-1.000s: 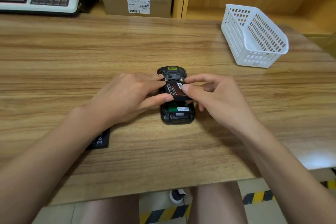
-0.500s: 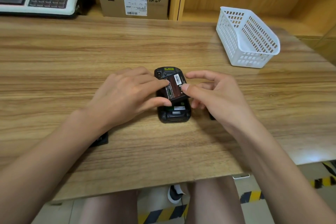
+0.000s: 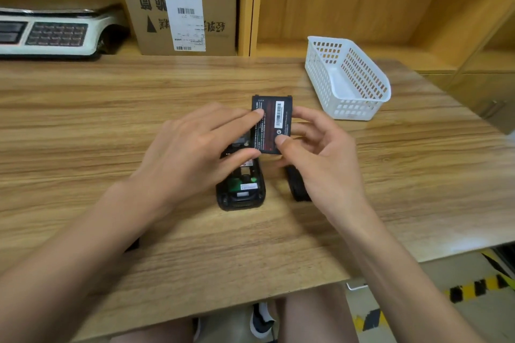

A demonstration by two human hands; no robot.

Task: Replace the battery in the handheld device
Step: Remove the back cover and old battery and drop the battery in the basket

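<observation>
A black handheld device (image 3: 241, 192) lies face down on the wooden table (image 3: 111, 120), its battery bay open and showing a green board and white label. Its far half is hidden under my left hand (image 3: 192, 153). A flat black battery (image 3: 271, 124) with a white barcode sticker is lifted clear above the device, label side up. My left hand pinches its left edge with forefinger and thumb. My right hand (image 3: 320, 153) grips its near right corner with thumb on top and fingers behind.
A black part (image 3: 298, 185) lies on the table under my right wrist. Another dark object (image 3: 133, 243) peeks out beneath my left forearm. A white perforated basket (image 3: 348, 78) stands at the back right. A scale (image 3: 50, 30) and cardboard box (image 3: 181, 11) sit on the shelf behind.
The battery has come out of the device's bay and risen up and away from me, held in both hands. The bay now lies exposed.
</observation>
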